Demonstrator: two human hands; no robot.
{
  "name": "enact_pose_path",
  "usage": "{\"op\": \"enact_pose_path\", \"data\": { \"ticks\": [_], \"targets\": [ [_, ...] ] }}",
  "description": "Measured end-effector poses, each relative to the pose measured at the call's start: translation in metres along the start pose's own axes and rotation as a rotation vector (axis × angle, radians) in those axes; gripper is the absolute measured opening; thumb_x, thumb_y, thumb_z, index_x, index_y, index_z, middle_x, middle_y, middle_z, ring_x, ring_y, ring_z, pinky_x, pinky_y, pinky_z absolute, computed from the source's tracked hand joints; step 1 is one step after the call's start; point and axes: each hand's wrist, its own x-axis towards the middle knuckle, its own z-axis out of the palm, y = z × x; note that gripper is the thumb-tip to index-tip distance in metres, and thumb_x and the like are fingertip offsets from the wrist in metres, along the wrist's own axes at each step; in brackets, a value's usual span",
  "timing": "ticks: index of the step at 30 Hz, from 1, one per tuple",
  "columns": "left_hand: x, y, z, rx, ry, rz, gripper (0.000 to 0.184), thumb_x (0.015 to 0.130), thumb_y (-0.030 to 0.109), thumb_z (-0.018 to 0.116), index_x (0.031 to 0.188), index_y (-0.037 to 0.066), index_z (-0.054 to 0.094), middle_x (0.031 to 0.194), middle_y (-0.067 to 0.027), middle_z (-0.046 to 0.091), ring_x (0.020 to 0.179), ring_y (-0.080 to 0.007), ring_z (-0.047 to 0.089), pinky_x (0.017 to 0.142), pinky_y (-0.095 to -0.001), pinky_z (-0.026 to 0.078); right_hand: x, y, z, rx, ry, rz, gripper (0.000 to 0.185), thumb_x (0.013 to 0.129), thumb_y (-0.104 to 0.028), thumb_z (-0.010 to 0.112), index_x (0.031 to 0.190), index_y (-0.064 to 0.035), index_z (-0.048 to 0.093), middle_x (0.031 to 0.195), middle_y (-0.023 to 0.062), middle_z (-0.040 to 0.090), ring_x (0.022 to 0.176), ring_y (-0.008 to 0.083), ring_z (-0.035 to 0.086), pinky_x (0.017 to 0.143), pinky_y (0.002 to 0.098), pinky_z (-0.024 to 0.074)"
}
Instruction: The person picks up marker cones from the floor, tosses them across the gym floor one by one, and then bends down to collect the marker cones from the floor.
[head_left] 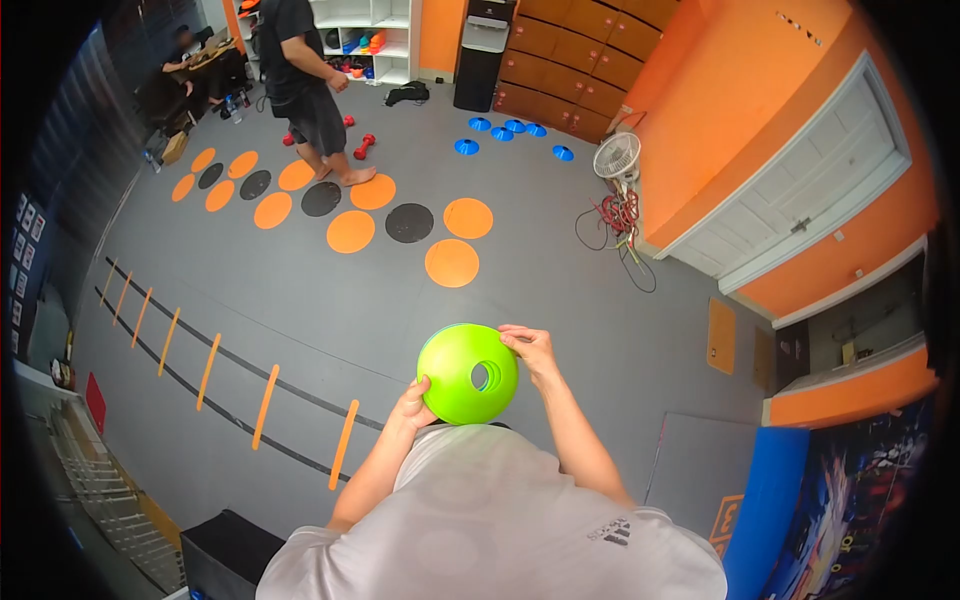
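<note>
A stack of bright green disc cones (447,365), each with a round hole in the middle, is held up in front of my shirt. My left hand (412,403) grips its lower left rim, thumb on the green face. At the upper right rim, my right hand (530,348) pinches the edge between thumb and fingers. A sliver of blue shows behind the top edge. How many cones are in the stack I cannot tell. Farther off, several blue disc cones (502,134) lie scattered on the grey floor.
Orange and black floor dots (410,223) run across the floor; a ladder pattern (265,407) is at left. A person (305,90) stands by red dumbbells (364,147). A fan (617,157) with tangled cords (618,213) is near the right wall. A black box (232,555) sits lower left.
</note>
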Motion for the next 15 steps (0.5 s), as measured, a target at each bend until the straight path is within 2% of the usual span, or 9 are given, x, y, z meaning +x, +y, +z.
{"op": "enact_pose_path", "data": {
  "ticks": [1, 4, 7, 8, 11, 12, 15],
  "targets": [
    [-0.003, 0.005, 0.006, 0.000, 0.026, 0.020, 0.062, 0.081, 0.024, 0.073, 0.132, 0.005, 0.045, 0.127, -0.0127, 0.054, 0.119, -0.0299, 0.052, 0.099, -0.0466, 0.044, 0.008, 0.003, 0.001, 0.030, 0.012, -0.029, 0.023, 0.083, -0.014, 0.072, 0.101, -0.0001, 0.069, 0.099, 0.0086, 0.069, 0.085, 0.0145, 0.064, 0.077, 0.0261, 0.0508],
    [-0.010, 0.022, 0.003, 0.020, 0.053, 0.072, 0.058, 0.083, 0.023, 0.070, 0.132, 0.004, 0.046, 0.128, -0.0135, 0.054, 0.119, -0.0299, 0.052, 0.100, -0.0468, 0.043, 0.022, 0.005, 0.007, 0.065, -0.073, 0.082, 0.016, 0.087, -0.016, 0.068, 0.095, -0.0023, 0.065, 0.094, 0.0031, 0.066, 0.081, 0.0109, 0.061, 0.072, 0.0245, 0.0493],
    [-0.025, 0.031, -0.005, 0.031, 0.071, 0.113, 0.054, 0.085, 0.020, 0.067, 0.132, 0.003, 0.047, 0.129, -0.0143, 0.054, 0.119, -0.0300, 0.052, 0.100, -0.0469, 0.043, 0.024, -0.004, 0.019, 0.351, -0.219, 0.132, 0.015, 0.092, -0.020, 0.062, 0.093, -0.0054, 0.059, 0.088, -0.0001, 0.063, 0.078, 0.0082, 0.059, 0.068, 0.0238, 0.0480],
    [-0.032, 0.033, -0.006, 0.037, 0.078, 0.126, 0.052, 0.086, 0.019, 0.066, 0.132, 0.003, 0.047, 0.129, -0.0145, 0.054, 0.119, -0.0300, 0.053, 0.100, -0.0469, 0.043, 0.025, -0.008, 0.022, 0.288, -0.202, 0.126, 0.016, 0.094, -0.023, 0.058, 0.094, -0.0068, 0.057, 0.087, -0.0004, 0.062, 0.078, 0.0080, 0.059, 0.070, 0.0222, 0.0480],
    [-0.059, 0.040, -0.010, -0.032, 0.103, 0.228, 0.048, 0.086, 0.013, 0.065, 0.130, 0.002, 0.048, 0.123, -0.0146, 0.057, 0.113, -0.0306, 0.057, 0.096, -0.0462, 0.047, 0.022, -0.041, 0.039, 0.391, -0.462, 0.132, 0.017, 0.093, -0.023, 0.060, 0.093, -0.0059, 0.057, 0.085, -0.0001, 0.062, 0.076, 0.0084, 0.060, 0.069, 0.0223, 0.0488],
    [-0.067, 0.041, -0.012, -0.041, 0.096, 0.253, 0.047, 0.087, 0.013, 0.064, 0.129, 0.002, 0.048, 0.123, -0.0150, 0.057, 0.113, -0.0307, 0.057, 0.096, -0.0459, 0.047, 0.025, -0.049, 0.040, 0.401, -0.646, 0.153, 0.018, 0.091, -0.022, 0.063, 0.092, -0.0040, 0.059, 0.083, 0.0009, 0.063, 0.073, 0.0087, 0.060, 0.066, 0.0227, 0.0499],
    [-0.097, 0.045, -0.020, -0.037, 0.070, 0.326, 0.045, 0.088, 0.014, 0.062, 0.129, 0.001, 0.048, 0.122, -0.0160, 0.058, 0.112, -0.0308, 0.057, 0.095, -0.0452, 0.048, 0.034, -0.078, 0.060, 0.208, -0.873, 0.181, 0.021, 0.088, -0.021, 0.067, 0.091, -0.0020, 0.060, 0.081, 0.0029, 0.065, 0.071, 0.0098, 0.061, 0.064, 0.0238, 0.0506]
  ]
}}
